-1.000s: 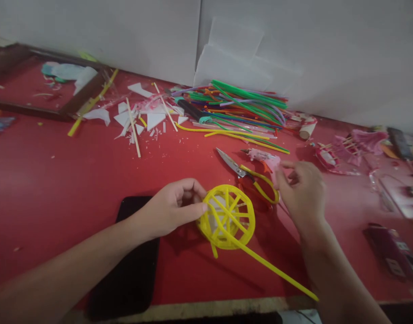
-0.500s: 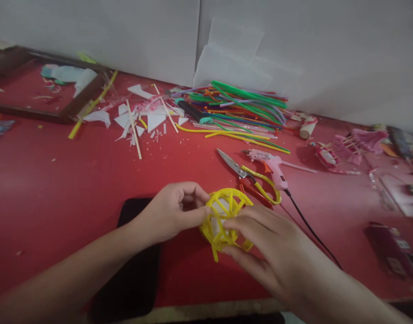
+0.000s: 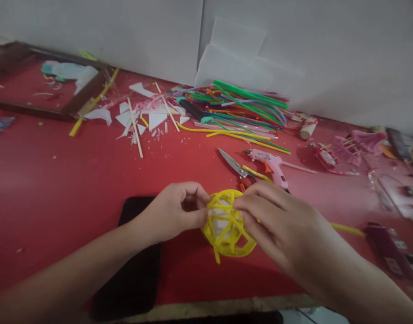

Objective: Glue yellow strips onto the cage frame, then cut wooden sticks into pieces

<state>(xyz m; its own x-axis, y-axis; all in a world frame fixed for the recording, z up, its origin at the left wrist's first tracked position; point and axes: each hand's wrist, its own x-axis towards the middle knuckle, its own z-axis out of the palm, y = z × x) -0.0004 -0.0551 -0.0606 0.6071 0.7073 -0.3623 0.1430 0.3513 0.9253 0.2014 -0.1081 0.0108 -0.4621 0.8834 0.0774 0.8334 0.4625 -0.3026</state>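
Observation:
A round openwork frame of yellow pipe cleaners (image 3: pixel 226 236), with something white inside, is between my hands above the red table. My left hand (image 3: pixel 177 209) pinches its left rim between thumb and fingers. At its upper right, the closed fingers of my right hand (image 3: pixel 277 220) pinch a yellow pipe cleaner at the frame; the fingertips partly hide the grip. A length of yellow pipe cleaner (image 3: pixel 348 229) sticks out to the right from behind my right hand. One short end hangs from the bottom of the frame.
Scissors (image 3: pixel 233 163) and a pink glue gun (image 3: pixel 269 163) lie just beyond my hands. A black phone (image 3: pixel 132 270) is under my left forearm. Farther back are a heap of coloured pipe cleaners (image 3: pixel 247 105), white scraps (image 3: pixel 157 120), sticks and a dark wooden frame (image 3: pixel 27 110).
My right hand has shifted up and now pinches at the upper right of the yellow frame. A yellow length has appeared to the right of my wrist. My left hand keeps its hold.

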